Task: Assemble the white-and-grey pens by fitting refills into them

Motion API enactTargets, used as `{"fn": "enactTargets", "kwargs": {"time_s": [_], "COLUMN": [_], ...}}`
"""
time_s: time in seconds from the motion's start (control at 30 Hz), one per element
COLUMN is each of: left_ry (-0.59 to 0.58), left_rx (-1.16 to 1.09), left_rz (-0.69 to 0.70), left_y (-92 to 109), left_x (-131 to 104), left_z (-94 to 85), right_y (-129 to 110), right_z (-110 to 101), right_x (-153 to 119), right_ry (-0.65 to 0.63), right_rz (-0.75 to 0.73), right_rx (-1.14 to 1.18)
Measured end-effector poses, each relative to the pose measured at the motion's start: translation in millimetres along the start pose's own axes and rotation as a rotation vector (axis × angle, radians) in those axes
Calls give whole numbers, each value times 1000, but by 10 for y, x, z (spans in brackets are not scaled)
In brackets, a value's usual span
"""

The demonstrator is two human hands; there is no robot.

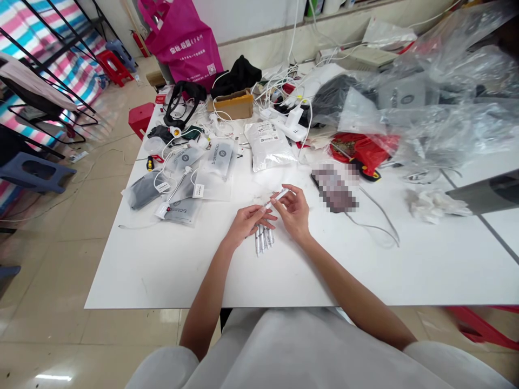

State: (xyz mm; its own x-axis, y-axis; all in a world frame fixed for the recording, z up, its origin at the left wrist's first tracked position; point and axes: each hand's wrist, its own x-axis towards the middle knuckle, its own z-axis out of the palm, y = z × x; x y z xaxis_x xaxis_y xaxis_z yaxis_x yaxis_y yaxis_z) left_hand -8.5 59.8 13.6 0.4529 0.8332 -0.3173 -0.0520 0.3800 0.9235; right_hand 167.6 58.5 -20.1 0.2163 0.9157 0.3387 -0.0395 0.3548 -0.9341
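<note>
1. A slim white stick [277,199], pen-like in shape, is held above the counter [170,275], in front of the person's body and between the two hands.
2. Its long axis runs on a slant: the lower end lies toward the left hand [245,224], and the upper end points to the right and away from the person, toward the fingertips of the right hand.
3. It looks straight, narrow and smooth, pale along its visible length; fingers cover parts of it, and any small print is too fine to make out.
4. The left hand's grip is closed around the lower end, thumb and forefinger together on it, with the other fingers spread out beneath.
5. The right hand [294,213] also has its grip pinched on the stick, the thumb against its side and the forefinger curled near the upper end.
6. Just below the left fingers, several similar sticks [262,242] lie side by side on the counter, slightly fanned. Their near ends point toward the person; their far ends are partly hidden by the hand. They are whitish, with darker marks along the bodies.
7. Farther back sits a white plastic package [270,145]; to the right of the right hand lies a pixelated, dark-edged object [336,189], near a pale cable [381,209].
</note>
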Motion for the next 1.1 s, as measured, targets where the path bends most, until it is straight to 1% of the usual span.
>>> {"fn": "enactTargets", "kwargs": {"time_s": [0.1,0.3,0.4,0.5,0.57,0.63,0.7,0.77,0.83,0.9,1.0,1.03,1.1], "left_ry": [19,19,21,17,25,40,61,85,99,82,23,7,-13], "left_rx": [3,-4,-21,-39,-74,-134,-201,-251,-278,-292,-292,-288,-279], "left_rz": [5,16,19,22,41,62,72,74,72,63,43,36,23], "left_y": [19,39,29,16,7,-3,-14,-25,-30,-27,-8,-1,9], "left_x": [-14,-24,-16,-8,0,12,27,40,47,44,26,19,9], "left_z": [10,23,22,11,-3,-20,-34,-43,-41,-31,-6,2,17], "right_y": [-11,-7,-9,-53,-96,-127,-136,-133,-137,-155,-185,-188,-182], "right_z": [9,-14,-36,-54,-64,-67,-60,-42,-16,14,49,55,59], "right_x": [-6,26,50,71,77,66,34,-18,-77,-126,-173,-185,-207], "right_ry": [2,96,138,193,197,142,57,-11,-70,-124,-180,-193,-217], "right_rz": [-16,-104,-141,-156,-157,-164,-179,-192,-213,-279,-387,-398,-368], "right_rx": [-6,19,-15,-56,-52,-14,11,-48,-181,-282,-307,-309,-323]}}
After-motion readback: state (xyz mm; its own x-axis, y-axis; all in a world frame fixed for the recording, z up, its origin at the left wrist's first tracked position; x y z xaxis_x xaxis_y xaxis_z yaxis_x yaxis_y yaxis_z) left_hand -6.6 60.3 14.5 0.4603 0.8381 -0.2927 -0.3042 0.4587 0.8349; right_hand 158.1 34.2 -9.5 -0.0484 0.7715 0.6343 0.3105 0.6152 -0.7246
